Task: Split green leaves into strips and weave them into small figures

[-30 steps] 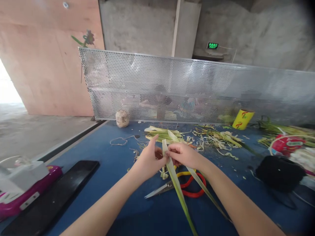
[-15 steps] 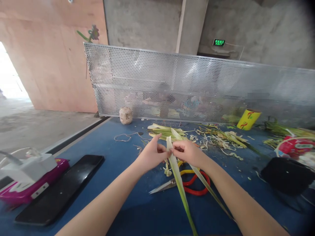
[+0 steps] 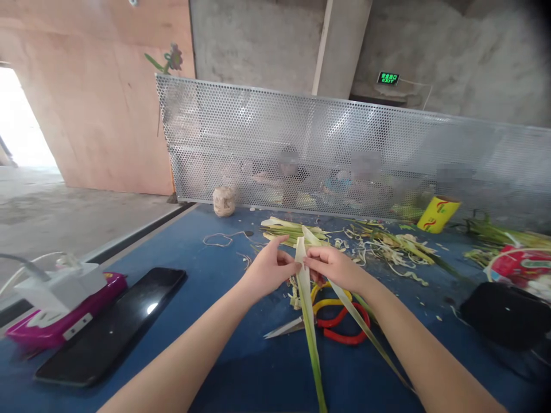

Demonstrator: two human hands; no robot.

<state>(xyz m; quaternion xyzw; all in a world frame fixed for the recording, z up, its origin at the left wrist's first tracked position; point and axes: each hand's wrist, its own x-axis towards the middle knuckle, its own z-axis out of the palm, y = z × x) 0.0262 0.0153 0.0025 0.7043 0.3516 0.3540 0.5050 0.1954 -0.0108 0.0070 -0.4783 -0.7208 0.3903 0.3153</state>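
Observation:
Between my two hands hangs a long pale-green leaf strip (image 3: 306,304), its white end pointing up. My left hand (image 3: 274,265) pinches it from the left near that end, index finger raised. With closed fingertips my right hand (image 3: 333,267) grips the same strip from the right. A second narrow leaf strip (image 3: 359,318) runs from under my right hand toward the right forearm. Below, partly covered by the strips, lie scissors (image 3: 344,332) with red and yellow handles, blades pointing left. Just beyond my hands is a pile of cut leaves (image 3: 282,229).
A blue table (image 3: 172,338) carries a phone (image 3: 116,327) and a purple power strip (image 3: 94,321) at left. Behind stand a twine ball (image 3: 224,202), a perforated metal screen (image 3: 258,126) and a yellow roll (image 3: 438,215). Leaf scraps (image 3: 400,246) and a black object (image 3: 503,315) lie right.
The long strip's lower end has swung left. My hands keep their pinch close to its top. The whole view has shifted slightly, moving the surroundings a little rightward.

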